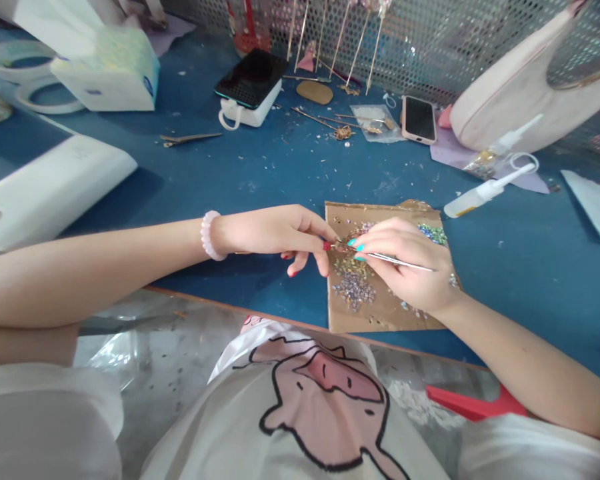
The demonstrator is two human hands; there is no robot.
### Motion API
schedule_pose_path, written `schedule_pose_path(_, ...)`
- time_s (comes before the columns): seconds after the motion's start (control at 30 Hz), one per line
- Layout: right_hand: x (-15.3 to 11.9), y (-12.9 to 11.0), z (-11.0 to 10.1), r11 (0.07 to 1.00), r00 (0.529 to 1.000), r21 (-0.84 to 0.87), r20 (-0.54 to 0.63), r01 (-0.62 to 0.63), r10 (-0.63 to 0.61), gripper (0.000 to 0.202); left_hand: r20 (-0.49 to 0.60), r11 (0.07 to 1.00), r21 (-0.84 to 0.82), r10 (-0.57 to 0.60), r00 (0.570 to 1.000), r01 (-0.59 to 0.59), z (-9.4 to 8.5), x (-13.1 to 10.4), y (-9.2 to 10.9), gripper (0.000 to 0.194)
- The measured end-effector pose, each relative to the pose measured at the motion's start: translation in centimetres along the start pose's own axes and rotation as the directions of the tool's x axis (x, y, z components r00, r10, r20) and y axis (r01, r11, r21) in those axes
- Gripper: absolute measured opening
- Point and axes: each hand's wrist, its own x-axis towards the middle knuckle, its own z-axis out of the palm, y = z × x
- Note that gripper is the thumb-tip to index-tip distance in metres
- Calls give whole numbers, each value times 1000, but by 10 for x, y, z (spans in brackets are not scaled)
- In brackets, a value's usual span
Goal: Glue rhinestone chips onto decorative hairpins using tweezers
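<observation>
My left hand (290, 233), with a beaded bracelet at the wrist, pinches a small gold-toned ornament (339, 245) between thumb and index finger. Thin metal tweezers (403, 261) are held in my right hand (405, 257), pen-like, their tip at the ornament. Both hands meet over the left part of a brown cardboard sheet (390, 323). On the cardboard lie loose rhinestones in groups: purple-grey ones (354, 290), yellowish ones, and green and blue ones (433, 233). My fingers partly cover the ornament, so its shape is unclear.
A glue bottle (473, 199) lies right of the cardboard. Farther back are a phone (419, 120), a small plastic bag (377, 123), gold hairpin-like sticks (343, 133), a black-topped white device (253, 83) and a metal clip (190, 139). A tissue pack (110, 73) and white machine (55, 187) stand left.
</observation>
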Motion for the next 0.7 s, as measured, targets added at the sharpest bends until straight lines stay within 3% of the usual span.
schedule_pose_path(0.7, 1, -1, -1, 1000, 1000, -18, 9, 3, -3, 15, 3, 1000, 4, 0, 1000, 0, 0, 0, -2, 23)
